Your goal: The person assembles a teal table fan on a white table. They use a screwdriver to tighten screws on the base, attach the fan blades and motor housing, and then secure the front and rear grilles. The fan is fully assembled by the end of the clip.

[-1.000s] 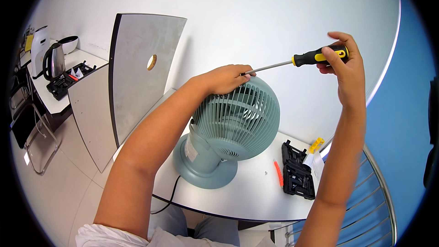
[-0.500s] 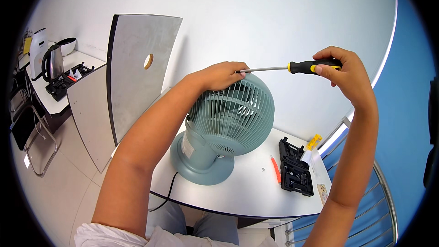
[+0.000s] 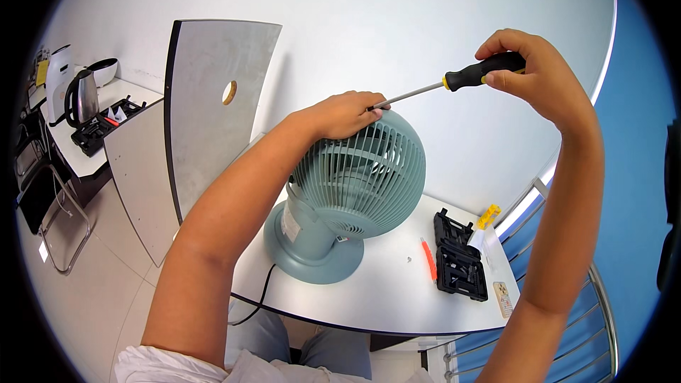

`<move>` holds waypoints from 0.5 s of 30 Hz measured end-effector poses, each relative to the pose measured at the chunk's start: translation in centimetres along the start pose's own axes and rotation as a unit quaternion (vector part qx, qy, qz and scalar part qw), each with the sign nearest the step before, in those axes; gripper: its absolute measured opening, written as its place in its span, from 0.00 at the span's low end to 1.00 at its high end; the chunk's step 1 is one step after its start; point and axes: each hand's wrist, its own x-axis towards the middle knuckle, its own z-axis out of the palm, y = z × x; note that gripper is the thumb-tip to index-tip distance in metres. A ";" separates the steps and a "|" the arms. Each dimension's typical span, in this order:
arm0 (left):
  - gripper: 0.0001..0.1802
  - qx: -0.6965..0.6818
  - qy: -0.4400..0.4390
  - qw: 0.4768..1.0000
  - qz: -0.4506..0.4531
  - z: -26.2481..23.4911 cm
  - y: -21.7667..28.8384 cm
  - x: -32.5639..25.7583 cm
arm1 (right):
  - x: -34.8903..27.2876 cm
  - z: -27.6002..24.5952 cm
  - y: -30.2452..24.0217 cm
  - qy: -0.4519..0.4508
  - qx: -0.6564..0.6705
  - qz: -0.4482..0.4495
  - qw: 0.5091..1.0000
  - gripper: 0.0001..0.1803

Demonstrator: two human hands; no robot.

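Left hand (image 3: 347, 115) cupped over the top of the fan (image 3: 355, 184), fingers curled down on the grille's upper rim, steadying it and pinching or guiding the metal tip there; exact contact under the fingers hidden. Right hand (image 3: 528, 74) clenched around the black-and-yellow handle of the screwdriver (image 3: 454, 84), out at 2 o'clock from the fan and raised above it.

Changed over the last second: screwdriver shaft lowered from a steeper upward slant to a shallower one, handle pulled in a little toward the fan, tip kept at the same spot under the left fingers. Probably a settling of the tip into a fastener at the top of the grille rather than turning in earnest; no screw visible.

Fan: pale grey-green, round ribbed grille bulging toward 3 o'clock, short neck, circular base flat on the white table (image 3: 383, 298), dark cord trailing off the near edge at 7 o'clock. Grille still in place.

Further out: orange bit (image 3: 428, 259) lying on the table at 4 o'clock from the base, black bit case (image 3: 460, 264) just beside it, open. Grey panel (image 3: 213, 99) with a round hole leaning against the wall at 10 o'clock; kettle (image 3: 81, 99) on a side counter far off at 9 o'clock.
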 end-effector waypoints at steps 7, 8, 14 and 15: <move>0.19 0.010 0.000 1.000 -0.016 -0.3 0.1 -0.1 | 0.0 0.8 0.4 -0.013 0.007 0.017 1.000 0.12; 0.19 0.006 -0.005 1.000 -0.024 -0.3 0.3 0.0 | -0.1 1.3 0.3 -0.009 0.008 0.012 1.000 0.12; 0.25 -0.026 0.009 0.998 -0.065 -0.3 0.4 -0.3 | -1.1 1.3 0.5 0.029 0.025 0.021 0.999 0.12; 0.27 -0.032 0.019 0.997 -0.064 -0.3 0.4 -0.4 | -1.2 1.3 0.7 0.032 0.032 0.026 0.999 0.13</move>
